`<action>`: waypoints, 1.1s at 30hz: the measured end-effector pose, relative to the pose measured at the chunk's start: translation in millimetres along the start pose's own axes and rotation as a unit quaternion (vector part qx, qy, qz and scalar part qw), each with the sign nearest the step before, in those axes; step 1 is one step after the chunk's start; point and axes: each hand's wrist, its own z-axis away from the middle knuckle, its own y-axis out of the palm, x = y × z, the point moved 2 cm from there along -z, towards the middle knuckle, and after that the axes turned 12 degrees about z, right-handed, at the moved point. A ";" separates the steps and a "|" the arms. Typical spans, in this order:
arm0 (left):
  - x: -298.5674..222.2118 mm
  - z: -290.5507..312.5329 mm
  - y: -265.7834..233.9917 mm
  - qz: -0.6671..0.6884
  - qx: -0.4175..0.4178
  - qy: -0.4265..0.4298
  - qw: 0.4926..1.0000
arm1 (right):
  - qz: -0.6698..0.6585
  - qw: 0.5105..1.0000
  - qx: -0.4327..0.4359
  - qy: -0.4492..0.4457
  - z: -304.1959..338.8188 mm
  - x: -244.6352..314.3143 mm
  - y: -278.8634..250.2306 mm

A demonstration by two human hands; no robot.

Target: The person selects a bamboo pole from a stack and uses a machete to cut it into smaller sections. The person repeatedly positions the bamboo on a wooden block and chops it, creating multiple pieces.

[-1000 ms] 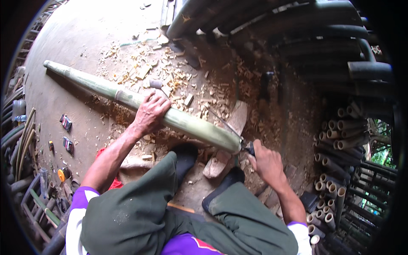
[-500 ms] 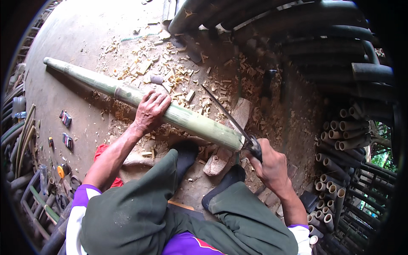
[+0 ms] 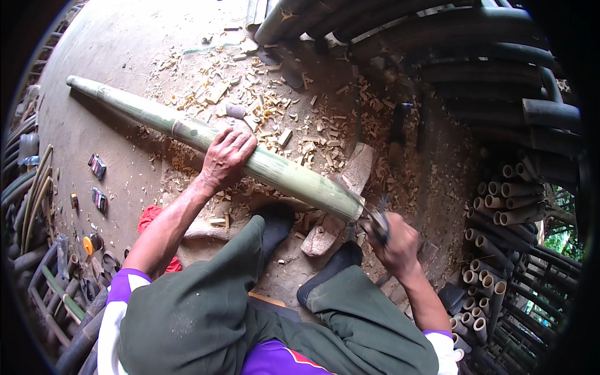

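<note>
A long green bamboo pole (image 3: 294, 174) lies slantwise before me, its thicker end at the right. My left hand (image 3: 229, 156) is closed over the pole near its middle, fingers wrapped across the top. At the thick end my right hand (image 3: 395, 240) grips the black handle of a hand saw (image 3: 379, 224). Motion blurs the saw, and most of its blade cannot be made out. Beneath the pole's right end lies a rough wooden block (image 3: 321, 236), whose far part shows beyond the pole. My dark-shod feet rest on the near side.
Wood chips (image 3: 265, 112) litter the ground beyond the pole. Cut bamboo tubes (image 3: 484, 281) are stacked at the right, and dark bamboo poles (image 3: 475, 69) at the far right. Small packets (image 3: 97, 166), an orange round item (image 3: 88, 245) and a red cloth (image 3: 149, 217) lie on the left.
My right hand and the saw have shifted slightly down and right; the blade, distinct across the pole's end before, is now blurred. My left hand keeps its hold on the pole.
</note>
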 end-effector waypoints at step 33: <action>33.9 -49.7 -14.0 0.099 0.381 -0.113 0.912 | -0.032 0.999 0.031 0.025 -18.1 11.3 -30.1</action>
